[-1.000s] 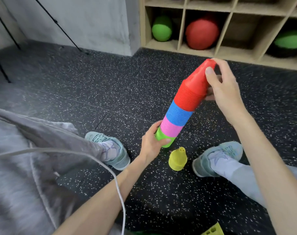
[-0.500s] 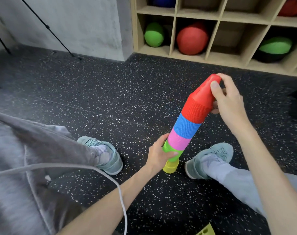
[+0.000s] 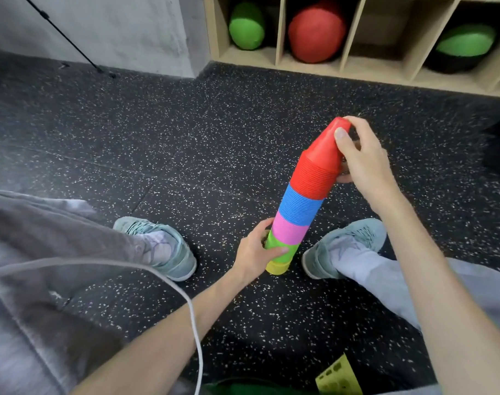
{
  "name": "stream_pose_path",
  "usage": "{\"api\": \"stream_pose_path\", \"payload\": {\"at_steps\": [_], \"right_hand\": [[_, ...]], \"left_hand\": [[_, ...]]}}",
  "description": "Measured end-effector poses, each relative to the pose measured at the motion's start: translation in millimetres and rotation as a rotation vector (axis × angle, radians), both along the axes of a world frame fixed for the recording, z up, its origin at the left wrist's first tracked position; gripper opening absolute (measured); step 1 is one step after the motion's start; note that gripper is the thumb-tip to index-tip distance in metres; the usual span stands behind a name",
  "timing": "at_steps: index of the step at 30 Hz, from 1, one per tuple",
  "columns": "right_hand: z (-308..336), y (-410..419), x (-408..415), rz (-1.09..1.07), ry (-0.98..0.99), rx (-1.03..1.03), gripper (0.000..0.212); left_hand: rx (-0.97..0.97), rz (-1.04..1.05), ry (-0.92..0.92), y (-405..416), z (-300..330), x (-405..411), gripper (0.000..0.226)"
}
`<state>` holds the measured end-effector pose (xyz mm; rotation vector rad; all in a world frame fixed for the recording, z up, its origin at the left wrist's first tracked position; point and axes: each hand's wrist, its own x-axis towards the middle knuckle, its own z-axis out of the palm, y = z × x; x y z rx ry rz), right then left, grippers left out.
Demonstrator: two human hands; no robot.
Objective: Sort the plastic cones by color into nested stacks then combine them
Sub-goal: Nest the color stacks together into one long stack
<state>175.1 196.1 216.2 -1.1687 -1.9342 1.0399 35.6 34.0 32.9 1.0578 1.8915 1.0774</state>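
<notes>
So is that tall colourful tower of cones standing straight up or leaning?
Leaning. The cone stack tilts toward the right hand gripping its red tip, while the left hand holds the green band near the base.

Both forearms are bare, with no sleeves showing down to the left hand (image 3: 255,249) and right hand (image 3: 362,163). The person wears loose grey trousers (image 3: 43,232), pale lilac socks (image 3: 157,246) and grey-green lace-up trainers (image 3: 354,238). A white cable (image 3: 186,297) crosses the left arm.

Lighting is even and bright on my floor (image 3: 186,138); shadows are soft. Edges near the shelf (image 3: 357,64) bend; my sleeve (image 3: 29,280) blurs.
</notes>
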Motion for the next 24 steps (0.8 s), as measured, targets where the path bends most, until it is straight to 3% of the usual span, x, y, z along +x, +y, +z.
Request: {"api": "stream_pose_path", "payload": {"at_steps": [13,17,19,24], "right_hand": [[-17,39,15,-0.067,0.096,-0.170,0.034],[-28,50,19,-0.091,0.121,-0.198,0.036],[-33,57,23,-0.109,0.145,-0.212,0.034],[-42,69,35,-0.138,0.144,-0.249,0.038]], "left_hand": [[-0.086,-0.095,0.038,16,-22,-3,0.076],[-0.038,-0.110,0.309,23,-31,2,0.080],[-0.044,-0.083,0.360,25,-32,2,0.080],[-0.185,-0.154,0.104,18,-52,-3,0.089]]}}
